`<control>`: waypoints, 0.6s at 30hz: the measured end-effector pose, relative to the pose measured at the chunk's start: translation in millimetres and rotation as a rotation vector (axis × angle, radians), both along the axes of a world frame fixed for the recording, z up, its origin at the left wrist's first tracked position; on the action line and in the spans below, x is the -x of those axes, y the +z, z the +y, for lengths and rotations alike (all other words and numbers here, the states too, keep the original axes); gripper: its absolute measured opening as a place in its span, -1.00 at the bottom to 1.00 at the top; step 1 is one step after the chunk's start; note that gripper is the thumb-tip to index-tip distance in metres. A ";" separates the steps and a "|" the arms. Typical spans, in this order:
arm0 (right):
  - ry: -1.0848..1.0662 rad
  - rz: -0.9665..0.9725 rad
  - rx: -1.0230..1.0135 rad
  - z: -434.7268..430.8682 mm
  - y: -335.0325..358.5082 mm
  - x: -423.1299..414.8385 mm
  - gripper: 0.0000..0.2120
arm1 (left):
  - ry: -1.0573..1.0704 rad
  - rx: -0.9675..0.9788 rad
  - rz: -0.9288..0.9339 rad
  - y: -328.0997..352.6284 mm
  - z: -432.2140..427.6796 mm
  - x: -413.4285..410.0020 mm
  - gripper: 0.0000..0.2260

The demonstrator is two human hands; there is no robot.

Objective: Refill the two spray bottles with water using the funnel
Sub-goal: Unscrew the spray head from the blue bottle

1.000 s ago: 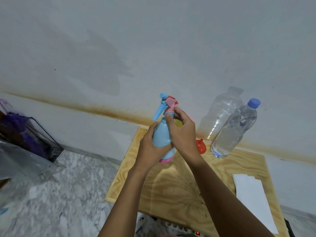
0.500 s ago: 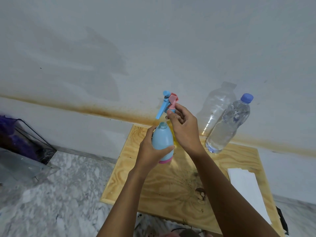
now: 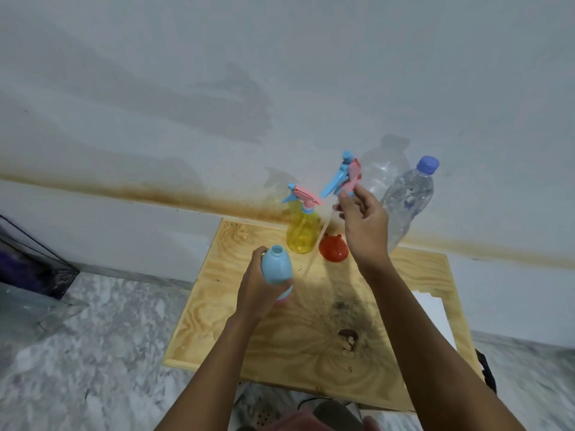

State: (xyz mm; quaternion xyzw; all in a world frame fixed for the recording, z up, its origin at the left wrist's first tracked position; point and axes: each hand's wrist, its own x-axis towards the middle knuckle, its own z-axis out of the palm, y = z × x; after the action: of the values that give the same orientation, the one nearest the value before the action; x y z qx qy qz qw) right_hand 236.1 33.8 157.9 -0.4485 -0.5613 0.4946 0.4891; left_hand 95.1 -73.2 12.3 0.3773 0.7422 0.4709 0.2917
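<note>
My left hand (image 3: 259, 290) grips the blue spray bottle (image 3: 277, 268) above the wooden board (image 3: 280, 337); the bottle's neck is uncapped and open. My right hand (image 3: 362, 227) pinches the blue-and-pink spray head (image 3: 343, 177), lifted up and to the right, its thin dip tube (image 3: 317, 247) hanging down toward the board. A yellow spray bottle (image 3: 302, 234) with its own spray head on stands at the board's back edge. Beside it lies the red funnel (image 3: 333, 247). A clear water bottle (image 3: 407, 197) with a blue cap stands at the back right, partly behind my right hand.
The board sits on a marble floor (image 3: 77, 353) against a stained white wall. White paper (image 3: 434, 318) lies on the board's right side. A dark wire basket (image 3: 34, 272) stands at the far left. A dark knot stain (image 3: 348, 337) marks the board's middle.
My right hand has pulled the spray head and its tube clear of the blue bottle, up and right. The left hand lowered the bottle, uncovering the yellow bottle and funnel.
</note>
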 end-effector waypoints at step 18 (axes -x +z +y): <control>0.126 -0.672 0.369 11.9 -186.1 -20.2 -0.81 | 0.008 0.161 0.061 -48.5 -6.2 -40.7 -0.20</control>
State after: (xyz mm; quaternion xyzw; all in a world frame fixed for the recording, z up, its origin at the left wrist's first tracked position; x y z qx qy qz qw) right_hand 256.3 45.7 -28.2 -0.6304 -0.6184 0.4419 0.1578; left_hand 135.7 -79.4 -36.3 0.3637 0.7878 0.3991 0.2963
